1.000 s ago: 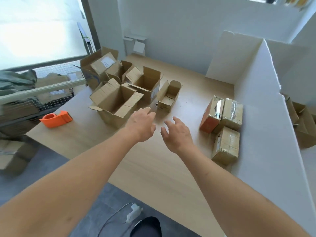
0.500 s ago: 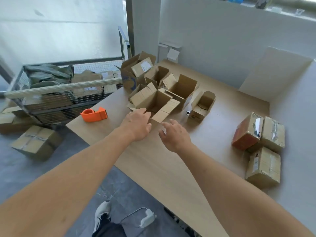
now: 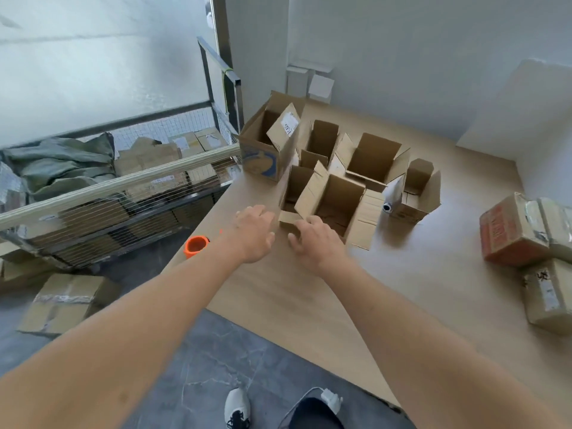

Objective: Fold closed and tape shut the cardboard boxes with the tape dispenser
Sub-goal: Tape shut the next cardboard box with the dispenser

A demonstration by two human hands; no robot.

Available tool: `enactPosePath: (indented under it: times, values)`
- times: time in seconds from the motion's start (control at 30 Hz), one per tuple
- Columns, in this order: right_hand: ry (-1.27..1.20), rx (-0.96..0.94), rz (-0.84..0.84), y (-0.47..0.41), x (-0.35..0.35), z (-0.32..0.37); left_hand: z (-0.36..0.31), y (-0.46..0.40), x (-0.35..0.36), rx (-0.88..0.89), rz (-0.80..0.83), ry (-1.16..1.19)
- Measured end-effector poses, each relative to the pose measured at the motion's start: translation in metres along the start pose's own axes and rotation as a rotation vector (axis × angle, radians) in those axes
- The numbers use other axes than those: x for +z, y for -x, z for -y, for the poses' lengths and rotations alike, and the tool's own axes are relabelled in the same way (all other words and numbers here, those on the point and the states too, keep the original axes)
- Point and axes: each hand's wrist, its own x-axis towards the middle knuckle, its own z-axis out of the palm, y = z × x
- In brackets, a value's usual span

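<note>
Pale wood table (image 3: 418, 274), white walls. Since 0.5 s ago both hands have reached the nearest open box (image 3: 332, 205): left hand (image 3: 255, 232) flat-fingered beside it, right hand (image 3: 315, 239) curled on the near flap. Matte corrugated flaps up. Orange dispenser (image 3: 195, 246) left, part-hidden by the arm.
</note>
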Motion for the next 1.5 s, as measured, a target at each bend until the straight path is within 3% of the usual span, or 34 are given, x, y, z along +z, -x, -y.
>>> enactPosePath:
  times: [0.23,0.5,0.83,1.13,1.5]
  values:
    - [-0.037,0.047,-0.013,-0.062,0.007,0.031,0.052,-0.049,-0.003,0.089,0.039,0.017]
    - [-0.099,0.119,-0.134,-0.136,0.029,0.01,0.065,-0.134,0.012,0.176,0.146,0.027]
    - [-0.123,0.194,-0.211,-0.187,0.028,-0.022,0.05,-0.204,0.055,0.206,0.425,-0.01]
    - [-0.037,0.219,-0.306,-0.216,0.037,0.01,0.115,-0.228,0.037,0.229,0.366,-0.06]
    - [-0.211,0.576,-0.078,-0.215,0.096,0.085,0.217,-0.232,0.017,0.357,0.322,-0.142]
